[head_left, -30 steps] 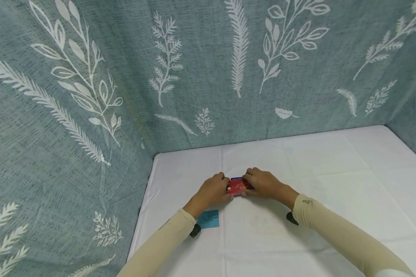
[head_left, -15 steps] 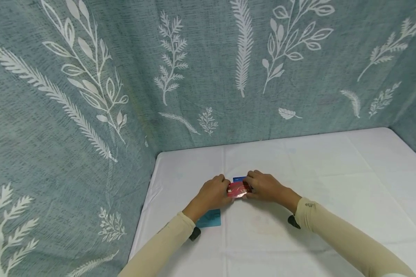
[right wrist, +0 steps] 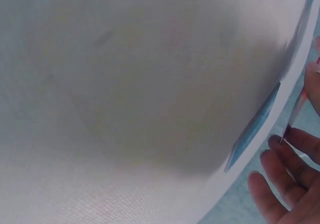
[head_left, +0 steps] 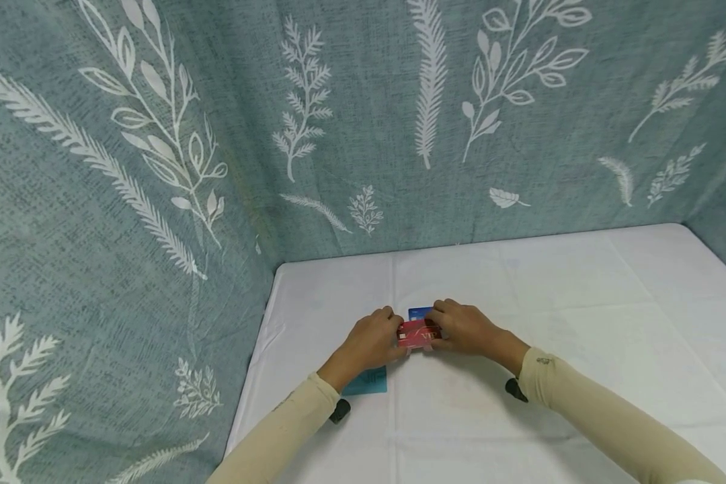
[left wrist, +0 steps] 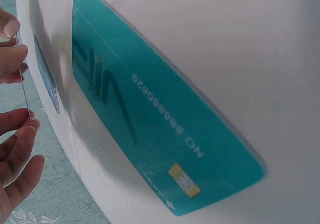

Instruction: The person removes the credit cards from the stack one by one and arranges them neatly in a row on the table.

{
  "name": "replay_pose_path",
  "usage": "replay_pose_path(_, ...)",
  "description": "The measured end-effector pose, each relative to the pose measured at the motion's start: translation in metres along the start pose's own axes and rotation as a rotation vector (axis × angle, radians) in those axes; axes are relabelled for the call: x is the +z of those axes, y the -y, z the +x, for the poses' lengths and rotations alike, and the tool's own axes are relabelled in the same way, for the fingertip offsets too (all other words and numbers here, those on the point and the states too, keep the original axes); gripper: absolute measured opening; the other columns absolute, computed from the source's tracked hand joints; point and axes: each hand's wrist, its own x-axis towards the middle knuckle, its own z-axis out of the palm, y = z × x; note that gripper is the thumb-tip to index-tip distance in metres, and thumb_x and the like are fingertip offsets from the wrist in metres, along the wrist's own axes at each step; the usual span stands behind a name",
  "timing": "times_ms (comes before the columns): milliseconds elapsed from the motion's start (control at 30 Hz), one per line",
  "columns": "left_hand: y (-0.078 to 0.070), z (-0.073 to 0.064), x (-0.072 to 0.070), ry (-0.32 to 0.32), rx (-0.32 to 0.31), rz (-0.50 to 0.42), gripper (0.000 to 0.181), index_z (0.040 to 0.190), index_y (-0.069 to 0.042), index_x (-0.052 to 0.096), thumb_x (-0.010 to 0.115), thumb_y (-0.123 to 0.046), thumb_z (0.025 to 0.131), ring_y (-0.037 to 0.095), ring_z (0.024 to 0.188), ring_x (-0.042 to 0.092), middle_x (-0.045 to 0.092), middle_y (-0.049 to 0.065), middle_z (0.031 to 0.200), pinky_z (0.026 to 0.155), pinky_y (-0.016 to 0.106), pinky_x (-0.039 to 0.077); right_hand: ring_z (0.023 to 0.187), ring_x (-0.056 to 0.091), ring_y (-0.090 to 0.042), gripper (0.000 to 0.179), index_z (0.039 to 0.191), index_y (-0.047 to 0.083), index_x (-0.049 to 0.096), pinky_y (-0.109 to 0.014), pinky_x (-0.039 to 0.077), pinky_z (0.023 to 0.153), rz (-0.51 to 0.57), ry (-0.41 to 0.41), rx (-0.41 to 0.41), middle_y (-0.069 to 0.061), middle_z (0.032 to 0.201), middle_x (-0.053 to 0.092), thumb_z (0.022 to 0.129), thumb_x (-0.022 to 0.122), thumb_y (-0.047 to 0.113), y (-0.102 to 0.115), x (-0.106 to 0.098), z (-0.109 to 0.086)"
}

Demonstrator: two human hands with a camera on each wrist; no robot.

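Note:
In the head view, a red VIP card (head_left: pixel 416 334) is held between my two hands. My left hand (head_left: pixel 372 336) pinches its left end, and my right hand (head_left: pixel 464 328) pinches the right end. Seen nearly edge-on in the left wrist view, the red card (left wrist: pixel 25 94) is raised off the table. Just behind it lies a blue card (head_left: pixel 420 312), partly covered by the red one and by my right fingers. A teal VIP card (head_left: pixel 369 381) rests by my left wrist, partly hidden under that forearm; the left wrist view shows the teal card (left wrist: pixel 150 103) large.
A white cloth (head_left: pixel 550 316) with fold lines covers the table. Patterned grey-green curtains (head_left: pixel 363 121) hang behind it and on both sides. Dark wrist devices (head_left: pixel 340 411) sit under the forearms.
Both hands have drawn the red card slightly nearer to me, so more of the blue card shows behind it. The head view has shifted a little; the teal card lies still.

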Motion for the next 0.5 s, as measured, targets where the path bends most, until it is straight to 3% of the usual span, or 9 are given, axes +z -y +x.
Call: replay_pose_path(500,-0.0037,-0.0065,-0.0001,0.032,-0.02,0.001,0.053,0.12,-0.008,0.069,0.078,-0.047,0.085,0.012,0.085,0.056,0.064,0.004,0.105,0.075,0.025,0.055,0.1,0.064,-0.021,0.06,0.12,0.005,0.067,-0.035,0.058,0.08,0.047,0.04,0.015,-0.009,0.112,0.066,0.081,0.082,0.047,0.0072,-0.0042,-0.0059)
